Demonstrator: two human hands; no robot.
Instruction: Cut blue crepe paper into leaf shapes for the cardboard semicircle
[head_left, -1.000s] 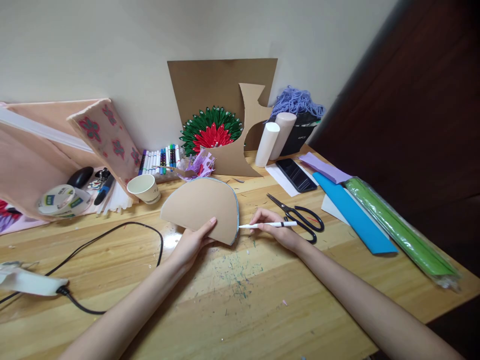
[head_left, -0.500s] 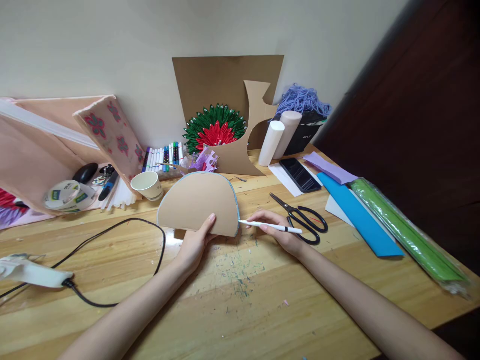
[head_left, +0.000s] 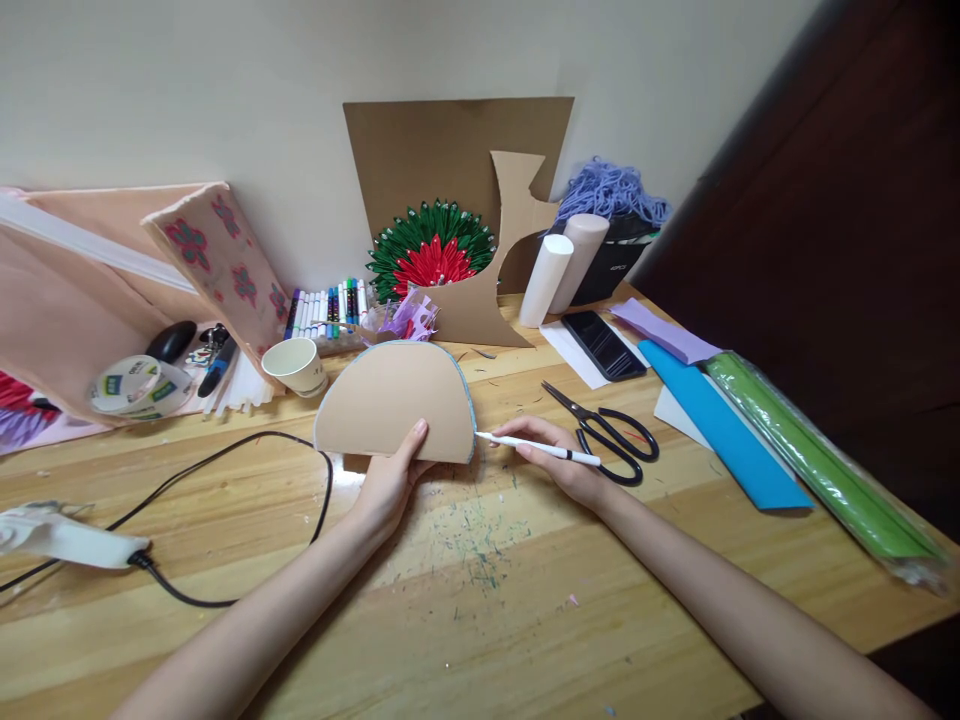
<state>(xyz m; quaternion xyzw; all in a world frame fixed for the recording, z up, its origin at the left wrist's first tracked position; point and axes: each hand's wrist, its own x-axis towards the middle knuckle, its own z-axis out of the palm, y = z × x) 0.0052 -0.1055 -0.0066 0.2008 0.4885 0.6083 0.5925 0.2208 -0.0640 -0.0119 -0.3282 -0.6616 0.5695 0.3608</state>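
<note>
Cardboard semicircle (head_left: 386, 400), one pen (head_left: 551, 450) perhaps touching.

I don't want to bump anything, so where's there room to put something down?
The table has room between the left forearm and right forearm, among tiny specks, and between the right forearm and blue sheet. It's crowded toward the wall: markers, paper cup, cut cardboard.

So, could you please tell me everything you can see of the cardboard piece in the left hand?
The cardboard piece looks flat, plain tan and roughly half-round. Thin blue colouring runs along its arched far edge. The left hand holds it at the straight near edge, thumb on the upper face. At its right side, the tip of the white pen in the right hand touches or nearly touches the blue edge.
</note>
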